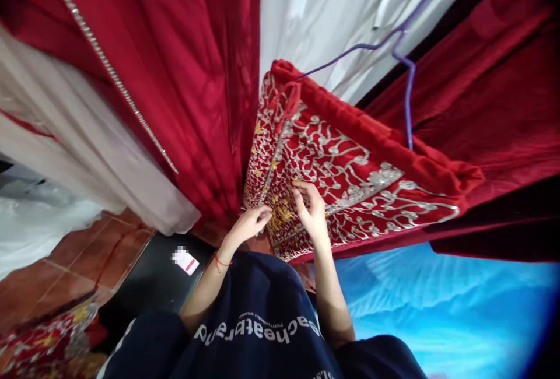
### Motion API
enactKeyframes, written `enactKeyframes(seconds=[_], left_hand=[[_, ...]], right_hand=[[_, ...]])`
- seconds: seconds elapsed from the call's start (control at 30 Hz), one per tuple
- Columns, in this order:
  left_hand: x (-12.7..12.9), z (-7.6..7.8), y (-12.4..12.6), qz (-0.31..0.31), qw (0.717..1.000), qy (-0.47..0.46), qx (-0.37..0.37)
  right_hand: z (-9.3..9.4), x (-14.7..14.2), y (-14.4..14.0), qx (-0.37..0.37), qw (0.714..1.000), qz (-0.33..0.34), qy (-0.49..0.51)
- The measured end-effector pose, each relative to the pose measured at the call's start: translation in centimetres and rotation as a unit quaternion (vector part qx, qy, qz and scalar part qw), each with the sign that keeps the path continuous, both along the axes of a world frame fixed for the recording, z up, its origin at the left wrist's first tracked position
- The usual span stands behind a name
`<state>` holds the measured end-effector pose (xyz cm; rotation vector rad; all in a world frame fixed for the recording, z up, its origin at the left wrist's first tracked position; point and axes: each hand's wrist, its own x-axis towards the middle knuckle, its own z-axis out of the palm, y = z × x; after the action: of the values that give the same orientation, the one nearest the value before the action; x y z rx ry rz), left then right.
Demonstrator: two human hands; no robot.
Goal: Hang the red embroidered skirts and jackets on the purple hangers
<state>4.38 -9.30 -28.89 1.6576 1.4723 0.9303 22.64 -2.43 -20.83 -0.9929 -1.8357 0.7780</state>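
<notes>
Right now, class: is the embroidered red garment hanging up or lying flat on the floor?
Hanging: the embroidered red garment hangs from a purple hanger, off the floor, both hands on its embroidery.

Bright, even light w/ soft shadows, slight glare on white plastic sheet (332, 11) up top, strong fisheye bend + dark vignette at right edge, mostly sharp.

Red velvet garment (350, 157), metallic embroidery
</notes>
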Motion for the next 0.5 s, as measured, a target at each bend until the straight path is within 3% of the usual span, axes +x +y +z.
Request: enactKeyframes(seconds=[0.07,0.13,0.3,0.4,0.5], left_hand=[[-0.3,2.6,2.7,0.011,0.999,-0.023,0.041],[-0.9,5.3,5.3,0.061,0.991,-0.051,0.11],[-2.4,11.4,11.4,0.211,0.925,-0.104,0.298],[-3.2,13.7,13.5,0.233,0.896,-0.147,0.347],[-4.2,14.8,13.9,0.211,0.891,-0.191,0.353]], right_hand=[[1.5,0.8,0.0,0.014,1.0,-0.01,0.013],[2.2,1.9,0.3,0.015,0.999,-0.033,0.027],[1.6,5.0,3.3,0.029,0.988,-0.133,0.067],[1.6,4.9,5.1,0.081,0.972,-0.221,0.019],[2.9,2.1,5.5,0.128,0.94,-0.315,0.006]])
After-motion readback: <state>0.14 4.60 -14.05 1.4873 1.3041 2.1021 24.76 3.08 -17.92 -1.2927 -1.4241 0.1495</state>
